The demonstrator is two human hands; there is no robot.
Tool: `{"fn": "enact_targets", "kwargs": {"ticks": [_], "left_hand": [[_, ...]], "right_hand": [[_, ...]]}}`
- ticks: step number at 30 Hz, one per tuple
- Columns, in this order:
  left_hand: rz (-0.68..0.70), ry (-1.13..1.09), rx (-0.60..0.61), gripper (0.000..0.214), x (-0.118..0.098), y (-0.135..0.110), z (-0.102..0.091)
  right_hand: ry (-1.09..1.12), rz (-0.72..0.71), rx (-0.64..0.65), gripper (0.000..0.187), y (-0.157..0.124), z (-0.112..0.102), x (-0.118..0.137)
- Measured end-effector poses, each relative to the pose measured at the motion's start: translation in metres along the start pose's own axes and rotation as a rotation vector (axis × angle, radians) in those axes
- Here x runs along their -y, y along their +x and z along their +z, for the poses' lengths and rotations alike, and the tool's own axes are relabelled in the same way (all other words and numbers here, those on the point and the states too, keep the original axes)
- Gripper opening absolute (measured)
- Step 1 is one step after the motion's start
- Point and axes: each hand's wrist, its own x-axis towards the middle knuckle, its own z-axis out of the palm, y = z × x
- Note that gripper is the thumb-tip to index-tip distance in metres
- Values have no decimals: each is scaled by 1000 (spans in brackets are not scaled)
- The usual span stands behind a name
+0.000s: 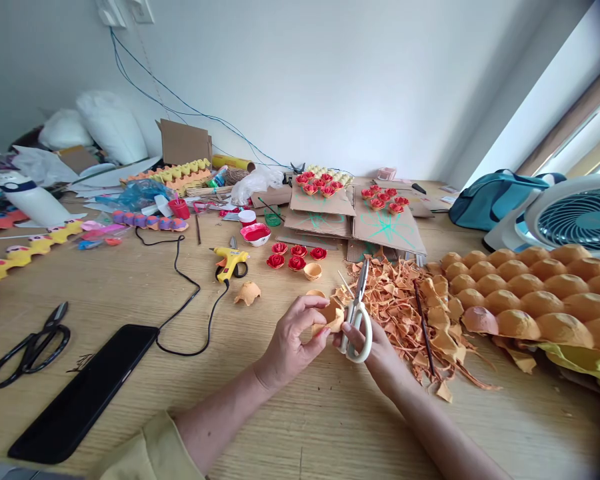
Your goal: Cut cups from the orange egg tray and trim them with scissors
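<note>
While the left hand (291,343) hovered just above the counter (300,427), its fingers (307,304) were curled in close, forefinger over and thumb under, grasping an orange carton cup (331,317). Right hand (376,348) clenched round white-handled scissors (359,313), fingers (348,329) threaded through the loops, blades pointing up and away, hard against the cup's right side. Could not tell whether the blades bit into the cup.

Cup: small, pulpy, pale orange, rim ragged and cut into uneven lobes, tilted toward the scissors. It sat between the two hands, near the middle of the counter's front half.

Just right of the hands lay a heap of orange scraps (397,300), with a thin dark stick (424,327) across it. Beyond that, an orange egg tray (530,293), domes up. Behind the hands, four red paper roses (296,257) and a yellow glue gun (230,261). Well to the left, black scissors (30,347) and a dark phone (85,390) lay flat.
</note>
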Motion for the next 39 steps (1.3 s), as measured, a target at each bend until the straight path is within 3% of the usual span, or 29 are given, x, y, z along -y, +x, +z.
{"fn": "enact_targets", "kwargs": {"ticks": [7,12,16,22,24,28,32,35,39], "left_hand": [[169,287,22,12,3,-2,1],[207,391,20,7,2,-1,3],[241,408,17,8,3,-1,7],[342,375,114,14,5,-2,9],[328,336,148,23,5,-2,7],[201,118,188,61,7,-5,4],[0,-42,229,65,11,-7,3],[13,-78,291,69,12,-8,5],[51,-110,230,60,9,-7,7]], "right_hand": [[-10,-80,-34,37,0,5,9],[42,-69,-72,43,1,8,8],[22,-88,-64,43,2,8,7],[-114,-179,-98,40,4,7,1],[-144,-198,-123,41,6,3,-3],[-203,-222,-179,35,7,-6,-5],[-372,-303,-210,22,3,-8,0],[-506,-395,-229,18,-1,-5,5],[-624,-485,-222,17,-6,-1,9]]}}
